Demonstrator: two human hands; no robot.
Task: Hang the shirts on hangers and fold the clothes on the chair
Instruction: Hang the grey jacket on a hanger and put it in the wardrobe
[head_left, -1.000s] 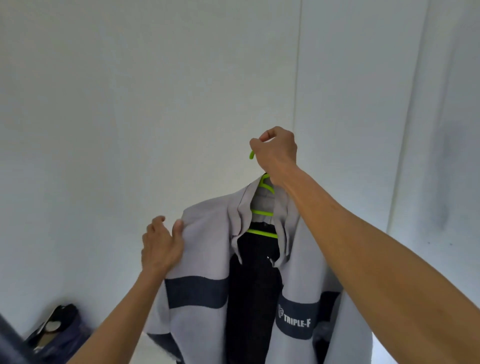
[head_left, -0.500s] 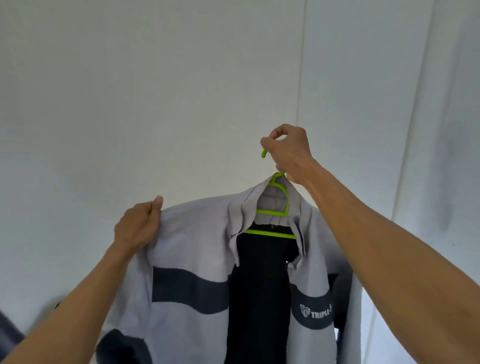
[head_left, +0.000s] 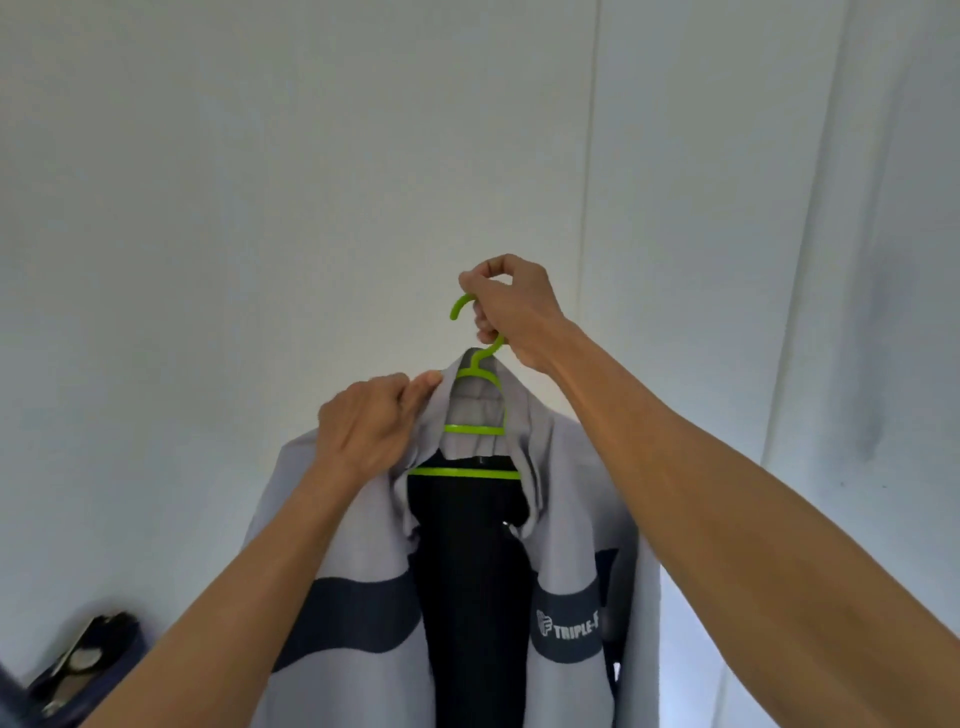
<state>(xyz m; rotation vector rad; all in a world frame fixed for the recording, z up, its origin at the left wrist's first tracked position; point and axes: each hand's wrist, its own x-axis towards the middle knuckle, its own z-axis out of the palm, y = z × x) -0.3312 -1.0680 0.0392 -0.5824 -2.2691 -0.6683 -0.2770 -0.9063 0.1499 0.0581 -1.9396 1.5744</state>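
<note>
Two bare hands work at one garment held up before a pale wall (head_left: 234, 208). At about 12 o'clock from the garment's middle, the right hand (head_left: 511, 306) curls its fingers round the neck of the lime-green hanger (head_left: 475, 428), just under the hook, whose tip juts out toward 9 o'clock from the fist. The hanger's two crossbars show inside the open neck of the light grey shirt (head_left: 363, 545), which hangs from it with its front open over a dark inner layer. A dark band crosses the chest, and white lettering reading "TRIPLE-F" sits on the band at roughly 4 o'clock from the collar. The left hand (head_left: 371, 423) pinches the shirt's collar edge at about 10 o'clock from the lower crossbar, thumb and curled fingers closed on the fabric, touching the cloth just beside the hanger's shoulder. Down at 8 o'clock, near the frame's corner, lies a dark blurred bundle (head_left: 78, 670), too unclear to name. A pale curtain (head_left: 883, 260) hangs at 3 o'clock.
</note>
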